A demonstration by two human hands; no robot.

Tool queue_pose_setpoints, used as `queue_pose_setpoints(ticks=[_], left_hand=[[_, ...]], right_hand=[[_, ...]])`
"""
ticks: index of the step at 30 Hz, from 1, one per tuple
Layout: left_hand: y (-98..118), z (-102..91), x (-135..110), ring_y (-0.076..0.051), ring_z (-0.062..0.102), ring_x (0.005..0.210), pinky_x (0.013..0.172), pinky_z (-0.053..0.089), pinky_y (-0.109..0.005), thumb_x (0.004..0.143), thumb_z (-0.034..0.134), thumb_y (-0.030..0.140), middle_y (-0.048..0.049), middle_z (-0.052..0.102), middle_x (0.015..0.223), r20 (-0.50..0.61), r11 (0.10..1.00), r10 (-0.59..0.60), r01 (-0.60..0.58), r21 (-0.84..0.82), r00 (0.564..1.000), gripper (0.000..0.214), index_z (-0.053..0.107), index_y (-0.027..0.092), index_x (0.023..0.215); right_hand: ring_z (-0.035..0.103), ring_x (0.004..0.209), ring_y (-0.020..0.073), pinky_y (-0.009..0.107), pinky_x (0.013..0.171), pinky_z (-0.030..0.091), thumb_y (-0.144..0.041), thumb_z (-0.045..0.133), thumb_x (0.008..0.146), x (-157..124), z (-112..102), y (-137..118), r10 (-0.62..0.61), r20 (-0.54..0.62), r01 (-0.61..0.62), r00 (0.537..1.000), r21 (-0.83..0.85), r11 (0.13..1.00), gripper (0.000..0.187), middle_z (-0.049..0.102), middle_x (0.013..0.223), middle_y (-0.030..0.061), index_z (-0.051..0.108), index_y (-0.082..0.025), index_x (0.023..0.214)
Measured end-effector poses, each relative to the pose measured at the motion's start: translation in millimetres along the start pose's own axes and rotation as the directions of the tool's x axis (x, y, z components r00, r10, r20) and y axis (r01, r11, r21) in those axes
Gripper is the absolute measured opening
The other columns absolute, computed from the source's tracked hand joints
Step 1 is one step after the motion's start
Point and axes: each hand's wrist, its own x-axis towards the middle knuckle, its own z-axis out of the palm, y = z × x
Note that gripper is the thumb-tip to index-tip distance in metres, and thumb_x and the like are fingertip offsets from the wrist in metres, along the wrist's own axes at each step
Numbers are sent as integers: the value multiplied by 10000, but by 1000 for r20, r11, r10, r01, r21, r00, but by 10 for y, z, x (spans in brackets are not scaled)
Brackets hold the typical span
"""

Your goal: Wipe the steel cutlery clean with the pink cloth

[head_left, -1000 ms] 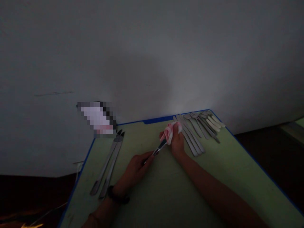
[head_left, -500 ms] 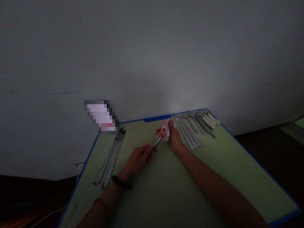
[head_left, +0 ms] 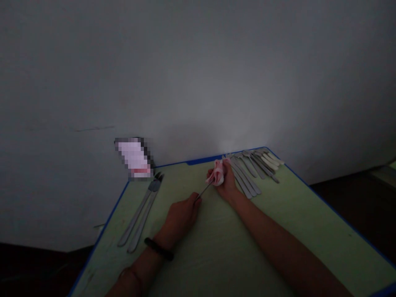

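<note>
My left hand (head_left: pixel 183 212) is closed round the handle end of a slim metal piece of cutlery (head_left: pixel 204 190). The other end of this piece runs into a bunched pink and white cloth (head_left: pixel 218 172), so its kind is hidden. My right hand (head_left: pixel 229 185) grips that cloth around it, above the table's middle. Just right of my right hand, several metal handles (head_left: pixel 247 181) lie side by side on the table. To the left of my left hand lie two long pieces of cutlery (head_left: pixel 142 214), apparently forks, close together.
The pale green table (head_left: pixel 262 255) has a blue edge and stands against a grey wall (head_left: pixel 198 82). A phone (head_left: pixel 134 156), blurred out, leans at the back left corner. More cutlery (head_left: pixel 261 165), some with cream handles (head_left: pixel 272 160), lies at the back right.
My left hand has turned over slightly and moved a little down and left, and the cutlery now looks thinner. Both hands keep their hold. The whole view has shifted slightly.
</note>
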Motion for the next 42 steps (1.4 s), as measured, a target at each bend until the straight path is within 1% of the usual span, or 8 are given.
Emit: queue_pose_setpoints(ticks=[5, 10, 15, 18, 23, 28, 36, 42], left_hand=[[3, -22, -3, -192, 656, 730, 622, 404, -257, 955, 254, 353, -68, 697, 862, -21, 998, -26, 25, -59, 999, 299, 498, 205, 1045], [10, -37, -14, -189, 647, 697, 602, 385, -254, 947, 273, 375, -55, 689, 799, -20, 999, 5, -6, -36, 1000, 299, 518, 203, 948], [7, -35, -27, -188, 642, 676, 584, 372, -247, 951, 255, 402, -51, 680, 753, -28, 999, 14, -15, -36, 1000, 333, 520, 205, 908], [10, -50, -38, -187, 646, 680, 592, 381, -248, 950, 255, 414, -50, 680, 763, -25, 997, 17, -19, -81, 1000, 341, 524, 205, 941], [24, -69, -55, -183, 652, 674, 603, 400, -249, 939, 316, 392, -31, 689, 773, -32, 986, 54, -58, -154, 998, 310, 462, 204, 1138], [16, -46, -52, -200, 665, 712, 614, 412, -258, 955, 259, 385, -52, 693, 789, -10, 992, 71, -72, -102, 997, 331, 507, 207, 1080], [13, -47, -47, -193, 663, 693, 608, 417, -252, 957, 261, 379, -50, 689, 776, 7, 994, 66, -65, -87, 998, 321, 504, 202, 1070], [3, -27, -45, -202, 662, 688, 602, 409, -259, 959, 253, 378, -51, 688, 767, -15, 995, 81, -82, -61, 997, 325, 510, 201, 1047]], right_hand=[[621, 552, 163, 277, 521, 501, -399, 521, 713, 47, -21, 38, 19, 21, -18, 1000, -30, 999, 205, 650, 602, 8, 532, -202, 767], [613, 535, 159, 266, 508, 493, -410, 548, 681, 73, -38, 57, 22, 8, -22, 1000, -70, 997, 228, 656, 591, 13, 546, -197, 763], [612, 527, 165, 269, 483, 488, -413, 540, 691, 54, -28, 57, 36, 17, -34, 999, -106, 994, 234, 661, 602, 17, 552, -198, 783], [618, 534, 161, 277, 520, 506, -390, 521, 714, 26, -25, 43, 27, 44, -23, 999, -91, 996, 211, 661, 603, 15, 550, -195, 789], [624, 525, 185, 321, 535, 523, -414, 457, 743, -17, -34, 17, 34, 68, -30, 997, -64, 997, 277, 656, 588, 37, 572, -168, 797], [645, 591, 207, 333, 555, 532, -399, 417, 752, -18, -27, 15, 53, 80, -47, 995, -75, 996, 295, 658, 581, 62, 582, -155, 768], [642, 579, 196, 319, 567, 536, -357, 405, 758, -6, -23, 21, 70, 68, -65, 995, -64, 996, 277, 657, 567, 60, 590, -152, 777], [637, 573, 197, 329, 560, 535, -355, 404, 762, -1, -24, 23, 71, 66, -66, 995, -69, 995, 267, 646, 550, 53, 585, -158, 774]])
